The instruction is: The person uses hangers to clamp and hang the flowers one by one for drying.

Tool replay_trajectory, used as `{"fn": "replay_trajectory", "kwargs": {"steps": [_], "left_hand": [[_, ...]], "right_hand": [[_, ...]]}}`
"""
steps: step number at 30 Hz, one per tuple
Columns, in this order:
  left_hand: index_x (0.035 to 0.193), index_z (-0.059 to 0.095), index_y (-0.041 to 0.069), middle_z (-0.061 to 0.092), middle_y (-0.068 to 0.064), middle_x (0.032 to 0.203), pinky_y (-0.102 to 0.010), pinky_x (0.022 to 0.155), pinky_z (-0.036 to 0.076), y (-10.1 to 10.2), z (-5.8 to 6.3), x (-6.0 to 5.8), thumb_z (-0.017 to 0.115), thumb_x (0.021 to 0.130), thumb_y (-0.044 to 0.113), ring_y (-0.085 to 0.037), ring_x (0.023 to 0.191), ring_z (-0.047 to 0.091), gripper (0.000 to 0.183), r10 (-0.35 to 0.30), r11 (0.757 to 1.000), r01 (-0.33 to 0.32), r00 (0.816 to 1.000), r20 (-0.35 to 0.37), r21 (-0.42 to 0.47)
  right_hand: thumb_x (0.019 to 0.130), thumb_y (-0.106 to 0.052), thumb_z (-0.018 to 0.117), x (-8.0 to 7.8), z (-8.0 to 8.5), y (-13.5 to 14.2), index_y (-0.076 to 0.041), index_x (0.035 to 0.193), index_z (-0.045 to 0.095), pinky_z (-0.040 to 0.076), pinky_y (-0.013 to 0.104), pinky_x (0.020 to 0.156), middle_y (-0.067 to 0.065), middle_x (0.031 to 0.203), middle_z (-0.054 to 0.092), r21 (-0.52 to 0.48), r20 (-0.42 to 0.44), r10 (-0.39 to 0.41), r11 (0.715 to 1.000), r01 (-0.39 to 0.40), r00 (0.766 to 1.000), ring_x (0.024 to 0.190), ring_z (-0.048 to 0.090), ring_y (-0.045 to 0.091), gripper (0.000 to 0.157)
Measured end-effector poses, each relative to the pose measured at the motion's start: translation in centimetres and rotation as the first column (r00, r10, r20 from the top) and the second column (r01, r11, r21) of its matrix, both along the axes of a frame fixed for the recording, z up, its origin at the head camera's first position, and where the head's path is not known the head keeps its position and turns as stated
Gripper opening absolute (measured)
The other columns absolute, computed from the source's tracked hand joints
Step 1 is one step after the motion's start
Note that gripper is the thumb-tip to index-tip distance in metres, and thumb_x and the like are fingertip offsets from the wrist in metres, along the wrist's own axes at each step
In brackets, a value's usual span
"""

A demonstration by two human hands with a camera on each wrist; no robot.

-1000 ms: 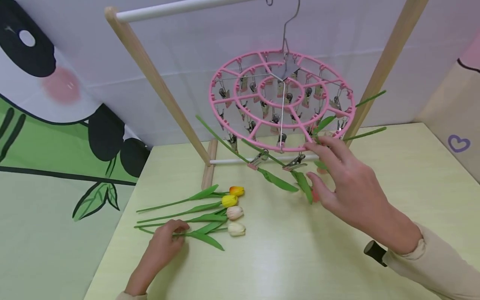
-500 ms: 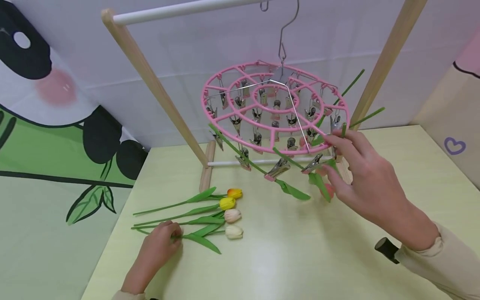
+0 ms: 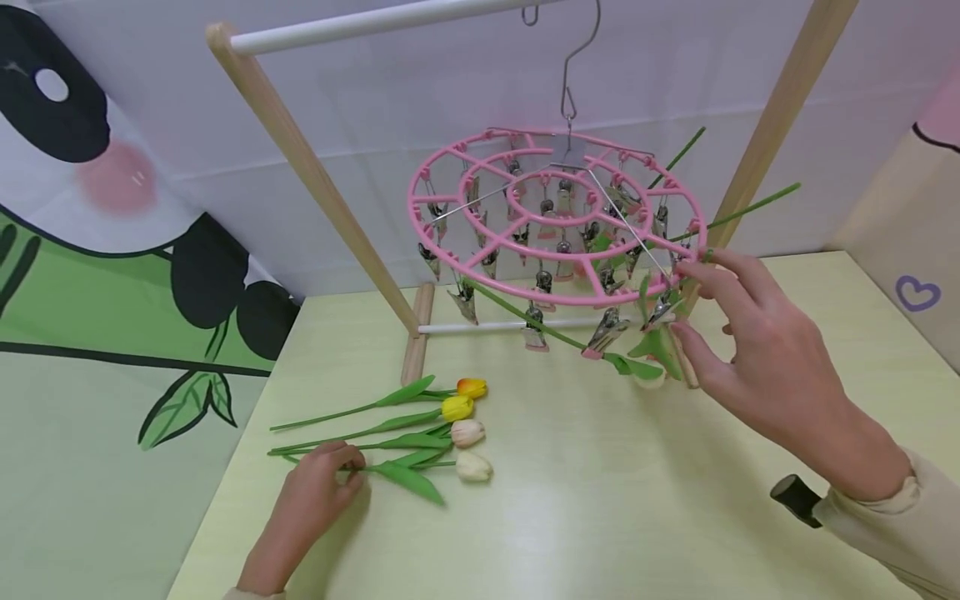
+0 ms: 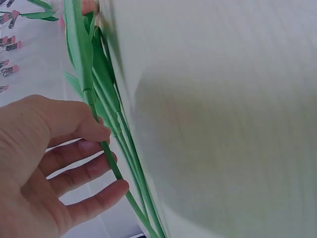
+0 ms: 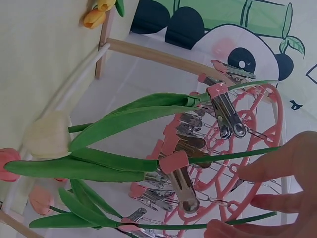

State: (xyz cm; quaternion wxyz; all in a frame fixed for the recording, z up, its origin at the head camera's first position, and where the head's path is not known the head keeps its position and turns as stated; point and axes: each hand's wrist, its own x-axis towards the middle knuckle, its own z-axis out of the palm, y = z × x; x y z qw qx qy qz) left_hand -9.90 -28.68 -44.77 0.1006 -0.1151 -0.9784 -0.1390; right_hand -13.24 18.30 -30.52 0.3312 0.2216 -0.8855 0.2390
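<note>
A pink round clip hanger hangs by a wire hook, with metal clips dangling from its rings. My right hand holds its near right rim between thumb and fingers, also seen in the right wrist view. Tulips hang head-down in some clips, among them a white tulip and a pink tulip. On the table at left, my left hand pinches the green stem of the nearest white tulip. Its fingertips lie along that stem in the left wrist view.
Beside it lie a pale pink tulip, a yellow tulip and an orange-yellow tulip. A wooden stand with a white top bar frames the hanger. Green stems stick out past the rim at right.
The hanger has turned, carrying the clipped tulips on its near side to the right. My right hand has shifted rightward with the rim. The left hand stays at the white tulip's stem.
</note>
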Motion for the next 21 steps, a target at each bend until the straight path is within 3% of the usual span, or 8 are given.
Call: {"fn": "replay_trajectory", "kwargs": {"steps": [3,10,21], "left_hand": [[0.071,0.067,0.012,0.063,0.001,0.079,-0.034,0.058,0.050,0.1,0.5,0.1,0.070,0.062,-0.007,-0.015,0.069,0.058,0.022,-0.024,1.000,0.024,0.999,-0.042,0.003],[0.071,0.068,0.014,0.061,0.006,0.077,-0.031,0.056,0.049,0.7,1.8,0.4,0.069,0.062,-0.008,-0.012,0.069,0.057,0.024,-0.072,0.997,0.072,0.992,-0.101,-0.013],[0.071,0.068,0.014,0.060,0.008,0.078,-0.028,0.057,0.050,1.5,3.5,0.8,0.070,0.062,-0.008,-0.009,0.070,0.056,0.025,-0.132,0.991,0.130,0.983,-0.127,-0.031]], "right_hand": [[0.072,-0.004,0.073,0.2,0.1,0.1,-0.005,0.126,0.056,0.043,0.019,0.058,0.014,0.127,0.052,-0.007,0.011,-0.007,1.000,0.008,1.000,0.078,0.058,0.018,0.056],[0.072,-0.004,0.073,0.2,0.2,0.2,-0.005,0.127,0.056,0.042,0.017,0.059,0.014,0.128,0.052,-0.011,0.017,-0.007,1.000,0.007,1.000,0.071,0.058,0.019,0.057],[0.071,-0.003,0.075,0.1,0.1,0.7,-0.005,0.126,0.057,0.040,0.014,0.061,0.015,0.128,0.052,-0.033,0.020,-0.010,0.999,0.011,1.000,0.087,0.058,0.021,0.058]]}}
